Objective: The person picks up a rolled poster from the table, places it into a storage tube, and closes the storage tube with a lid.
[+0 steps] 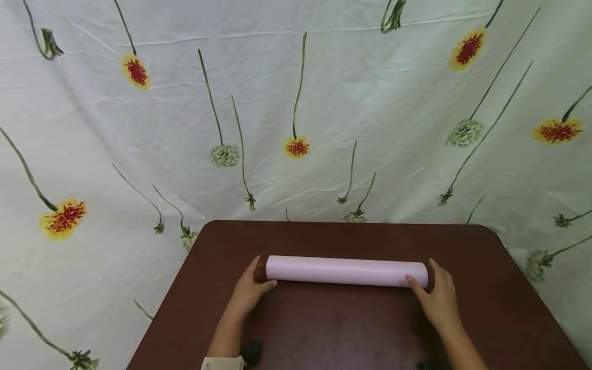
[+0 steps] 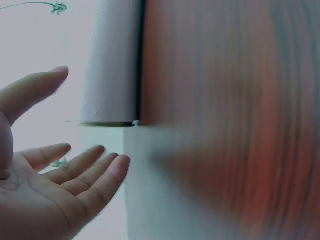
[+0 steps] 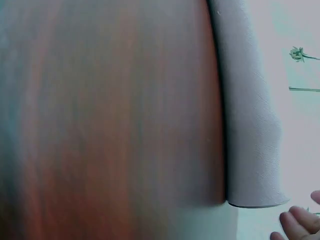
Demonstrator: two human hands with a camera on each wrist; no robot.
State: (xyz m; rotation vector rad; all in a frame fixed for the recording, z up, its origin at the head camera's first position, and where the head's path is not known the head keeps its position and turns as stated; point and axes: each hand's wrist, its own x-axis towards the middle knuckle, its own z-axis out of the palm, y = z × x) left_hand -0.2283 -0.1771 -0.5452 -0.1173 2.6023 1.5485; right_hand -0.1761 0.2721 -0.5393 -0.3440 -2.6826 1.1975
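A pale pink roll [image 1: 347, 271] lies across the dark brown table, its long side facing me. At its left end my left hand [image 1: 248, 289] is spread, thumb and fingers apart. In the left wrist view a gap shows between the left hand [image 2: 60, 185] and the end of the roll [image 2: 112, 65]. My right hand [image 1: 438, 295] stands at the other end, its thumb overlapping the roll's front; whether it touches cannot be told. Only some fingertips of the right hand [image 3: 297, 225] show in the right wrist view, just beyond the roll's end [image 3: 252, 130].
The brown table [image 1: 333, 329] has rounded far corners. Behind it and along its sides hangs a whitish cloth [image 1: 259, 67] printed with red-yellow flowers and green stems. A small dark object [image 1: 252, 353] sits by my left wrist.
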